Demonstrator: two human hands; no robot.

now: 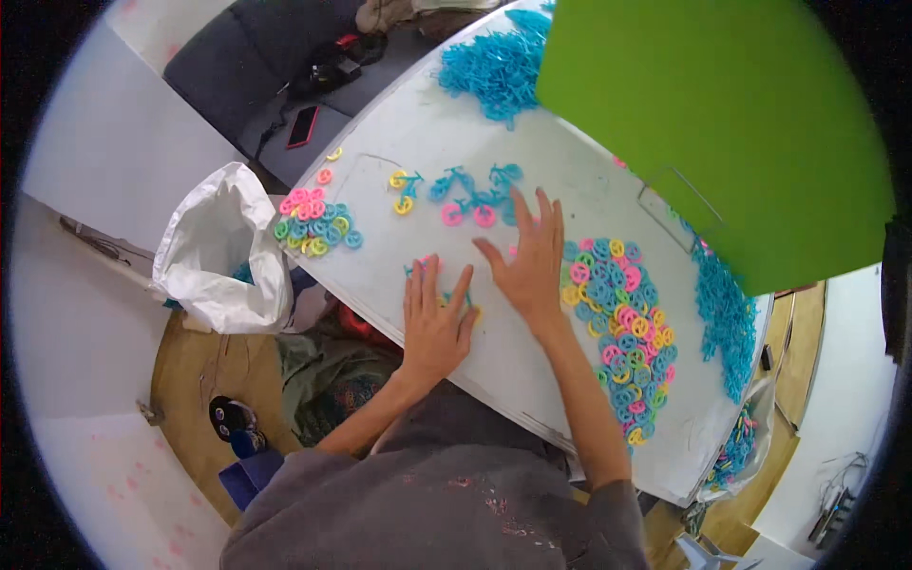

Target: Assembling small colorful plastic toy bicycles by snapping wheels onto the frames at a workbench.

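My left hand (435, 332) lies palm down on the white table (446, 161), fingers stretched out. Parts of a small blue plastic piece and yellow and pink wheels show around its fingers; what lies under the palm is hidden. My right hand (530, 271) is spread with nothing visibly gripped, thumb pointing left. Its fingertips reach beside a group of little toy bicycles with blue frames (463, 190) and pink wheels (452, 216). Left of these lies another toy bicycle with yellow wheels (404, 204). A large spread of coloured plastic wheels (632, 323) begins right of my right wrist.
A smaller wheel pile (313, 223) sits at the left edge, near an open white sack (223, 256). Blue frames lie heaped at the far side (499, 66) and the right edge (724, 313). A green board (712, 123) rises at the upper right. A phone (302, 127) rests beyond the table.
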